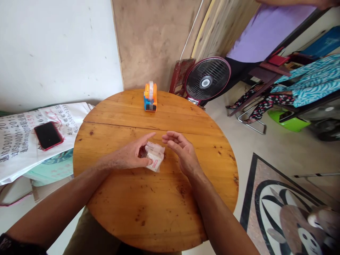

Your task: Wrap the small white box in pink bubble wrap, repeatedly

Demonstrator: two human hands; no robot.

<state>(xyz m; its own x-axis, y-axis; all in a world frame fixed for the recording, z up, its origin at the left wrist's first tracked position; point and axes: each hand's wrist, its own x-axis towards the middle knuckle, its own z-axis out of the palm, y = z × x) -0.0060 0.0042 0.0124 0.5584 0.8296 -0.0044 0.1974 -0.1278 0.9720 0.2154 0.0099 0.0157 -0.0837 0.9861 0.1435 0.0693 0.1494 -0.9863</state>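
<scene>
A small white packet in crinkled clear plastic, printed in pink-red, is at the middle of the round wooden table. My left hand holds it from the left, the thumb on its near side and the index finger stretched out above it; the other fingertips are partly hidden. To the right of the packet, my right hand is apart from it, open and empty, with its fingers loosely curved. An orange and blue tape dispenser with a roll of clear tape stands near the table's far edge.
A phone lies on printed white sacks to the left. A fan stands behind the table, beside a person in a purple top. Another person in patterned trousers sits farther right.
</scene>
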